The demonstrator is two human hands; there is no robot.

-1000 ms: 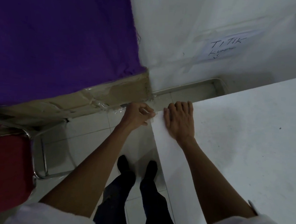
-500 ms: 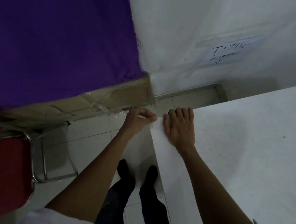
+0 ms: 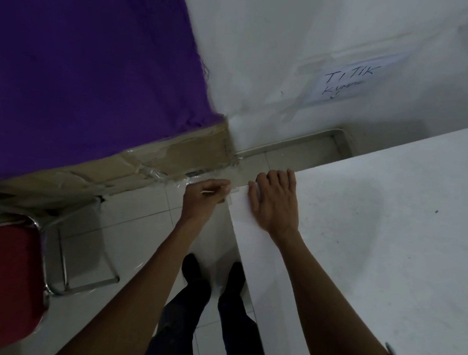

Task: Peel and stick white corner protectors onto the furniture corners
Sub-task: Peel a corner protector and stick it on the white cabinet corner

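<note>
The left hand (image 3: 206,196) is reaching in from the floor side of the white table (image 3: 389,243), its fingers curling inward while the thumb and forefinger tips are pinching the corner protector (image 3: 233,196). The protector is sitting right at the table's near-left corner, showing as a small pale, slightly see-through piece between the left fingertips and the right thumb. A thin pale sliver is showing inside the curled left fingers, too small to identify.

The right hand (image 3: 276,204) is lying flat on the tabletop just beside that corner, fingers straight and close together, pointing toward the wall, holding nothing; its thumb is resting along the table edge, next to the protector.

Beyond the hands, a taped cardboard box (image 3: 173,156) is lying under a purple cloth (image 3: 82,69), and a handwritten paper note (image 3: 347,80) is hanging on the wall. A red chair (image 3: 2,272) is standing at the left, and the person's dark shoes (image 3: 192,267) are standing on the tiled floor (image 3: 129,225)
</note>
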